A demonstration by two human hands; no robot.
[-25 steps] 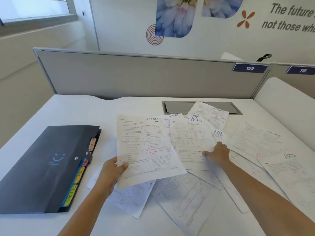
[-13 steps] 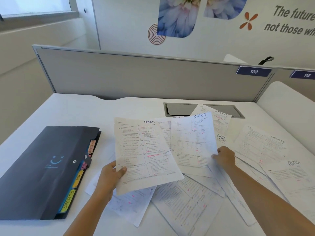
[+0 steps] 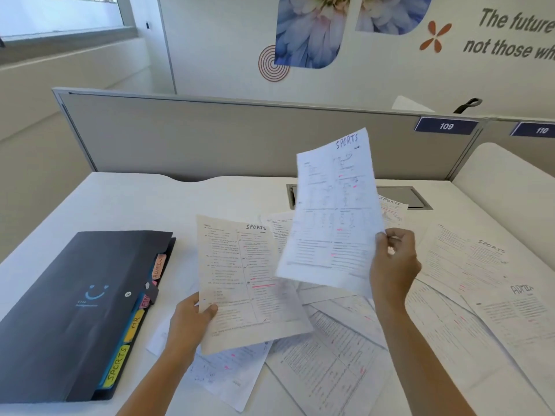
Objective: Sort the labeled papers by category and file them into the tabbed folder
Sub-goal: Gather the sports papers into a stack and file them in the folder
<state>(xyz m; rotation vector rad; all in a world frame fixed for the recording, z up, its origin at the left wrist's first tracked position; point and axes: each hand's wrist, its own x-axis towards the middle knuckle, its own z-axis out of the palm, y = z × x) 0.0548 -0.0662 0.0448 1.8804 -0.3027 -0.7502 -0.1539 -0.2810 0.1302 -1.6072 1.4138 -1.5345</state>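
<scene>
My left hand (image 3: 188, 322) grips the lower left edge of a printed sheet (image 3: 240, 280) headed SPORTS, held just above the desk. My right hand (image 3: 393, 265) pinches the right edge of a second SPORTS sheet (image 3: 333, 211), lifted upright in front of the partition. A dark tabbed folder (image 3: 69, 310) lies shut at the left, with coloured tabs reading ADMIN, HR and SPORTS along its right edge (image 3: 135, 322). Several more labeled papers (image 3: 339, 364) are spread over the desk under and right of my hands, including one marked SPORTS (image 3: 468, 259) and one marked ADMIN (image 3: 522, 307).
A grey partition (image 3: 195, 136) closes the back of the white desk (image 3: 135, 202). A recessed grey cable hatch (image 3: 402, 196) sits at the back, partly behind the raised sheet. A second desk (image 3: 507, 172) adjoins on the right.
My right hand has lifted a SPORTS sheet off the pile and raised it upright, uncovering the papers beneath. My left hand still holds its SPORTS sheet in about the same place.
</scene>
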